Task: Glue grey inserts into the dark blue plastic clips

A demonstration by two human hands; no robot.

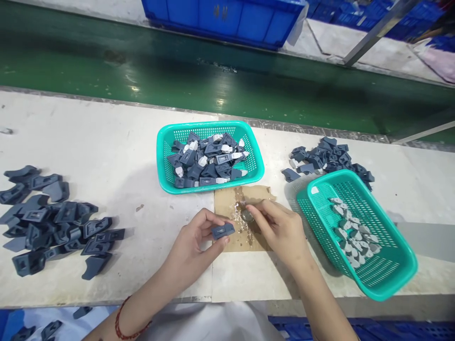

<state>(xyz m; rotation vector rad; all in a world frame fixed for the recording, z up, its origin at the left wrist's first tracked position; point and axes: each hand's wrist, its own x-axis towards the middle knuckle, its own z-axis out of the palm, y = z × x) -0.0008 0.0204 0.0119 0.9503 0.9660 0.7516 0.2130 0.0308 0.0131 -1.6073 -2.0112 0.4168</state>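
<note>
A dark grey plastic part is pinched between the thumb and fingers of my left hand. Just to its right, my right hand has thumb and fingertips pressed together over a small, shiny, roundish thing that I cannot make out clearly. Both hands are above a brown cardboard sheet spotted with wet, glossy drops. Behind them, a green basket holds many dark parts, several with white pieces attached. A second green basket on the right contains small light grey pieces.
Loose dark parts are heaped on the left of the white table, with another pile behind the right basket. A green belt runs across behind, with a blue crate beyond it.
</note>
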